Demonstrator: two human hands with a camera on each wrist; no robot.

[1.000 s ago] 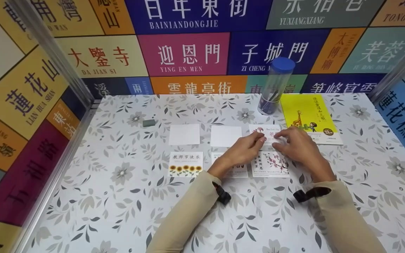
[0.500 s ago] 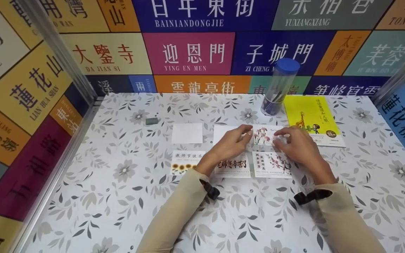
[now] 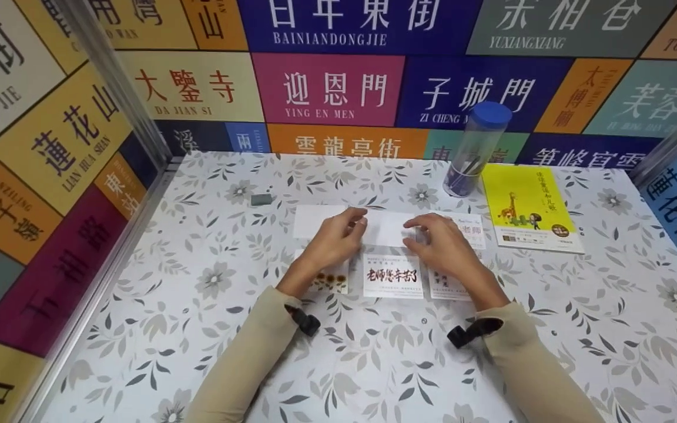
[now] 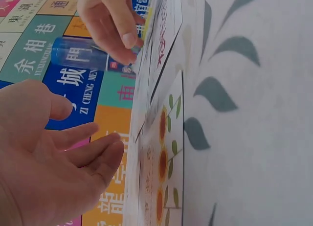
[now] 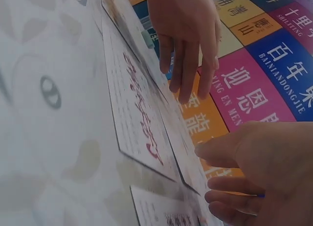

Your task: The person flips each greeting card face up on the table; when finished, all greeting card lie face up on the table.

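Note:
My left hand (image 3: 334, 235) and right hand (image 3: 443, 239) hover over the upper row of cards, either side of a blank white card (image 3: 388, 228). Fingers of both hands are loosely bent and hold nothing; the left wrist view shows the left palm (image 4: 54, 162) raised off the table. Left of it lies another blank card (image 3: 310, 221), and at the right a card with pink writing (image 3: 472, 230), partly behind my right hand. Below are a sunflower card (image 3: 334, 281), a card with dark red calligraphy (image 3: 393, 276) and a third printed card (image 3: 445, 286), its top covered by my right hand.
A clear tube with a blue lid (image 3: 491, 114) stands at the back, with dark sticks inside. Beside it lies a yellow booklet (image 3: 526, 200). A small grey-green block (image 3: 261, 200) is at the back left. Printed walls (image 3: 327, 88) close off the back and sides.
Both hands have shifted left, from the pink-printed card at the upper right to the blank middle one. The calligraphy card is now uncovered, while the sunflower card and lower right card are partly covered.

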